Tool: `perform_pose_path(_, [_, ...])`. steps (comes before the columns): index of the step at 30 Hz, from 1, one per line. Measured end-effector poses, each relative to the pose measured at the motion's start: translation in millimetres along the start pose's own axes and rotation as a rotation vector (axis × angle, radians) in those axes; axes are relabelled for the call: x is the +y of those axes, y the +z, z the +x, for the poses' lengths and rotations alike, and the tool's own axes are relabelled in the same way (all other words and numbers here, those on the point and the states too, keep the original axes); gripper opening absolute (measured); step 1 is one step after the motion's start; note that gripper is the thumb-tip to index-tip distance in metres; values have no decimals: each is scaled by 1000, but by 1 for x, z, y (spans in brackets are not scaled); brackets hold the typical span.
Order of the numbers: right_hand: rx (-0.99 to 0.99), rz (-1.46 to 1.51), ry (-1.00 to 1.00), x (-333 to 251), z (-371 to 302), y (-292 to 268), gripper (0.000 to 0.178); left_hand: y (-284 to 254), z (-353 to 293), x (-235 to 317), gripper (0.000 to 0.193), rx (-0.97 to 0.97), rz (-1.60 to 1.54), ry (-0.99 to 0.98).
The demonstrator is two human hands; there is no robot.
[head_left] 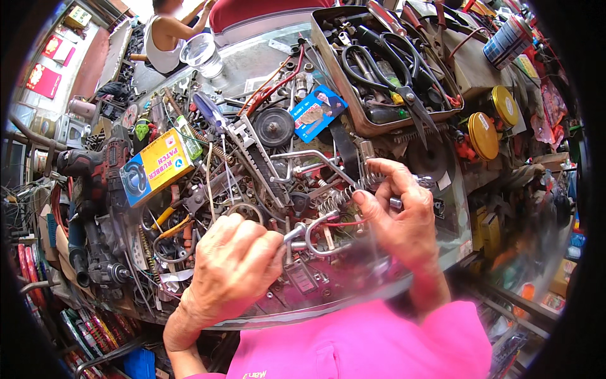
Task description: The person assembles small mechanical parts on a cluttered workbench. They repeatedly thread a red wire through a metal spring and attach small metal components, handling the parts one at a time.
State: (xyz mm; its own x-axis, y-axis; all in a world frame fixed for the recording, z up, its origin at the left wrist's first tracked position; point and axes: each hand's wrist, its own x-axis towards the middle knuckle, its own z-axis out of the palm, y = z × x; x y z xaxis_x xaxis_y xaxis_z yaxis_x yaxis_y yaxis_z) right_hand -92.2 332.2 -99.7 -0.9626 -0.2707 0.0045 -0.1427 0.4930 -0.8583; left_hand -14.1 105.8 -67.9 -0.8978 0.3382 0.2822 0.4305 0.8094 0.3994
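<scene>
My left hand [230, 271] is closed in a fist at the near side of the glass-topped table. From it, a shiny metal rod-like tool [294, 235] points right; its gripped end is hidden. Beside that tool's tip lies a U-shaped bent metal rod [315, 247]. My right hand [404, 218] is over the parts to the right, fingers curved and thumb apart from the forefinger. Metal shows through the gap, including a coil spring [334, 202] close to the thumb tip. Whether the thumb touches the spring is unclear.
A metal toolbox [404, 126] holding large black-handled scissors [413, 101] stands at the far right. Yellow-lidded jars [483, 136] sit beyond it. A yellow-and-blue box [158, 167] and a cordless drill [95, 161] lie left. Another person [167, 38] is at the far side.
</scene>
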Motion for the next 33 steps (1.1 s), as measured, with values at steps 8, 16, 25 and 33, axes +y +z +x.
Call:
perform_pose_path(8, [-304, 454, 189, -7, 0, -9, 30, 7, -19, 2, 17, 258, -1149, -651])
perform_pose_path(16, [-587, 366, -75, -22, -14, 15, 18, 15, -9, 12, 23, 169, -1550, -721])
perform_pose_path(25, [-575, 228, -382, -10, -24, 36, 20, 40, -17, 9, 26, 198, -1636, -707])
perform_pose_path(33, [-127, -114, -636, -9, -18, 33, 37, 35, -22, 1, 24, 339, -1325, -756])
